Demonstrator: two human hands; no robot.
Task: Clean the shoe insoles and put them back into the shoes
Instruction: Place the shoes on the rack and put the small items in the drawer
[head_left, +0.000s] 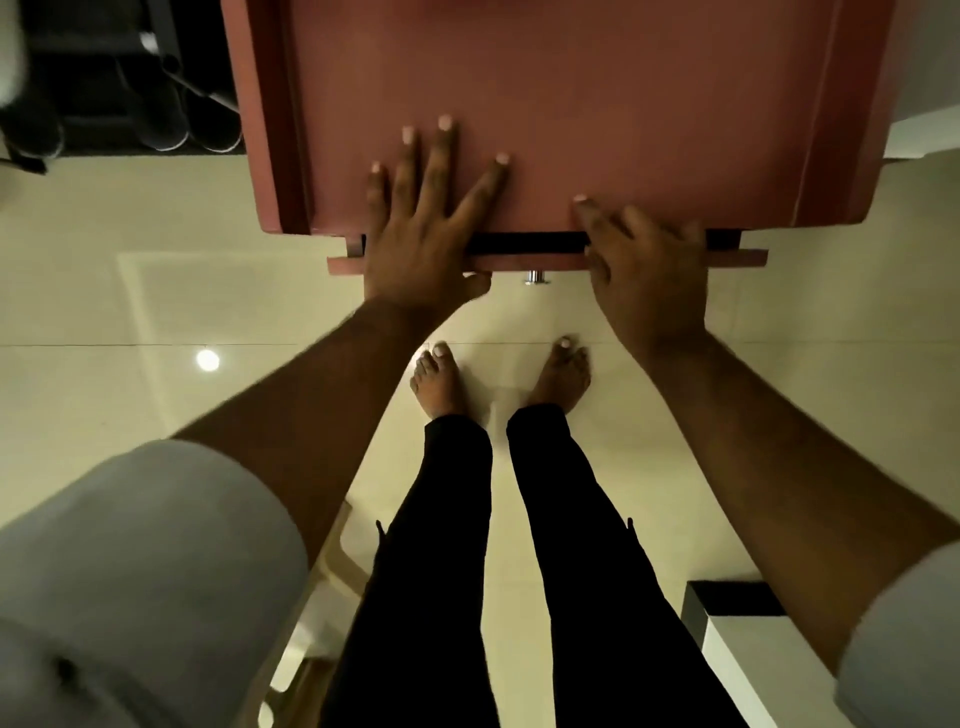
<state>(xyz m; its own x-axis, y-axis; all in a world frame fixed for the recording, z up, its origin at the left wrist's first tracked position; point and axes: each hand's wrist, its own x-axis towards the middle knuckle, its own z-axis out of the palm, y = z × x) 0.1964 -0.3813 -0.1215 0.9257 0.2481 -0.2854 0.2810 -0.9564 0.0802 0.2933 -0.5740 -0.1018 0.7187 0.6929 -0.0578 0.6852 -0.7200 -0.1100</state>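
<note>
I look straight down on a reddish-brown cabinet (623, 104). Its drawer front (740, 257) stands a small gap out from the body, with a metal knob (537, 279) on it. My left hand (426, 228) lies flat on the cabinet top with fingers spread, its thumb under the drawer front's edge. My right hand (649, 275), a little blurred, rests across the same front edge with its fingers lying on the top. Dark shoes with light soles (171, 119) stand in a dark rack at the upper left. No insole is in view.
My bare feet (498, 379) stand on a glossy cream tiled floor (130, 291) just in front of the cabinet. Behind my left leg is a pale plastic chair (322, 597). A white block with a black top (727, 623) sits at the lower right.
</note>
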